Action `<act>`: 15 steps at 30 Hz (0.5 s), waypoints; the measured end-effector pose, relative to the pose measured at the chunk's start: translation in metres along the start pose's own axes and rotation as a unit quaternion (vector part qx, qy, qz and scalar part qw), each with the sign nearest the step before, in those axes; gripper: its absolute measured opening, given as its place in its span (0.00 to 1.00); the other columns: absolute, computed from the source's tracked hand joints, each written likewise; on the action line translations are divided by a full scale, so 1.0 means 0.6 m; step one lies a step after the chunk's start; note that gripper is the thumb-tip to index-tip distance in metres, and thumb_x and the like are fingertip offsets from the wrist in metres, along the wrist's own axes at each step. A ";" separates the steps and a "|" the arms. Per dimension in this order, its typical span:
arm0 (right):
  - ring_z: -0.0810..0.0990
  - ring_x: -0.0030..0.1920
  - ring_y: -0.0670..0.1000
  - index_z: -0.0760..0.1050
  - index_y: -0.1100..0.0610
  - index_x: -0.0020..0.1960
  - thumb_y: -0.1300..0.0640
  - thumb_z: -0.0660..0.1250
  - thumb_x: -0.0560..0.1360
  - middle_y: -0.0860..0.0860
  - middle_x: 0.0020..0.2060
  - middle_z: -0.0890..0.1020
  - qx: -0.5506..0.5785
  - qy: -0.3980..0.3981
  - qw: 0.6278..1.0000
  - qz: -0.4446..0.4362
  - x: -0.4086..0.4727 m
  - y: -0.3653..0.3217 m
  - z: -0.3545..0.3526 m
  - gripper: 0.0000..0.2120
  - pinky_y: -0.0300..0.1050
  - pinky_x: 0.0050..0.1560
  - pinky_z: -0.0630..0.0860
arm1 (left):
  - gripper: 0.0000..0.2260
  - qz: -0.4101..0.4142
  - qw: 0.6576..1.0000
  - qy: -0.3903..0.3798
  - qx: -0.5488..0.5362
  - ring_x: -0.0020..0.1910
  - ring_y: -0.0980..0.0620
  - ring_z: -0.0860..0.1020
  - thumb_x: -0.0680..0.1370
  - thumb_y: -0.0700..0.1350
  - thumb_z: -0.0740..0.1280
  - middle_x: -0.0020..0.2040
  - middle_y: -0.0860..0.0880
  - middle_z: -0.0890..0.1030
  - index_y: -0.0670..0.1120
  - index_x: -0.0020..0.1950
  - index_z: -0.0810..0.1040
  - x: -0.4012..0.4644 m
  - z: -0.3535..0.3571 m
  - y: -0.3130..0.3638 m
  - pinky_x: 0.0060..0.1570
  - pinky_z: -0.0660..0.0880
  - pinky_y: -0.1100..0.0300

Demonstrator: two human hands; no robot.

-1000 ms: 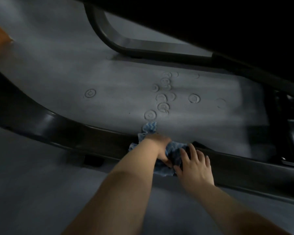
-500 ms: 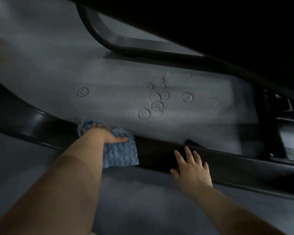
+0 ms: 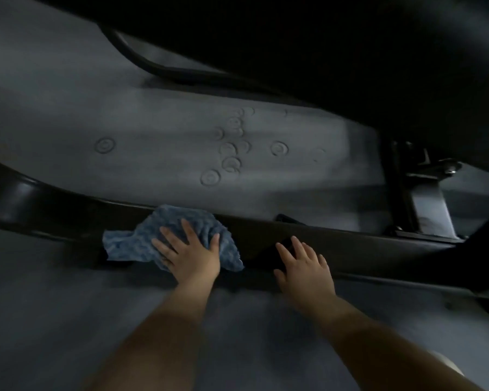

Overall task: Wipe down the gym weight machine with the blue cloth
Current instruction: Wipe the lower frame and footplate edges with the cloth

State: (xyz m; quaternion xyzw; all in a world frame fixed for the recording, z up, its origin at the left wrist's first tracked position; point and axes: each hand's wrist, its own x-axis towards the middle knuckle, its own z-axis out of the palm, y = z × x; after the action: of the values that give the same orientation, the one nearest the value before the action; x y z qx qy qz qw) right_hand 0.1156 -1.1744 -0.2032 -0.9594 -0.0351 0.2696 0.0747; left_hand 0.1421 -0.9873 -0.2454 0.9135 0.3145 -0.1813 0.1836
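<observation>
Left hand (image 3: 191,251): fingers spread flat, pressing the blue cloth (image 3: 141,238) onto the machine's black base rail (image 3: 378,249).
Right hand (image 3: 304,263): grip released, resting flat on the rail.

machine top (image 3: 350,38) lost in darkness

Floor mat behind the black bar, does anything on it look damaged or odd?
Yes. The grey floor mat carries a cluster of round ring-shaped dents just beyond the black bar, plus single rings to either side. They look like pressed-in marks, not spills. Nothing else stands out.
</observation>
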 end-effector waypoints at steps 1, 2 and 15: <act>0.47 0.76 0.54 0.47 0.46 0.77 0.44 0.53 0.80 0.51 0.77 0.47 -0.005 0.001 1.000 -0.001 -0.006 0.009 0.001 0.28 0.55 0.74 0.50 | 0.38 0.019 1.000 -0.005 0.003 0.72 0.36 0.32 0.75 0.68 0.50 0.75 0.41 0.32 0.52 0.76 0.37 -0.016 0.013 0.012 0.71 0.38 0.42; 0.48 0.76 0.54 0.48 0.46 0.77 0.44 0.53 0.80 0.52 0.77 0.47 -0.009 0.004 1.000 0.000 -0.011 0.018 0.002 0.28 0.55 0.74 0.50 | 0.39 0.037 0.999 -0.009 0.007 0.72 0.36 0.32 0.75 0.69 0.51 0.75 0.41 0.32 0.52 0.76 0.37 -0.032 0.025 0.023 0.71 0.39 0.41; 0.54 0.75 0.55 0.53 0.49 0.76 0.52 0.57 0.78 0.55 0.76 0.52 0.019 0.043 0.994 0.097 -0.062 0.142 -0.001 0.28 0.52 0.74 0.54 | 0.36 0.377 0.896 -0.042 0.233 0.74 0.38 0.34 0.78 0.61 0.56 0.75 0.43 0.32 0.55 0.75 0.34 -0.146 0.132 0.168 0.70 0.38 0.39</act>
State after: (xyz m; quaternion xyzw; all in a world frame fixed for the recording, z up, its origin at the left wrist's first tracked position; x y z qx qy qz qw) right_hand 0.0865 -1.2623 -0.1972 -0.9674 0.0662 0.2349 0.0678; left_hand 0.1249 -1.1416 -0.2528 0.9718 -0.1125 -0.2047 0.0333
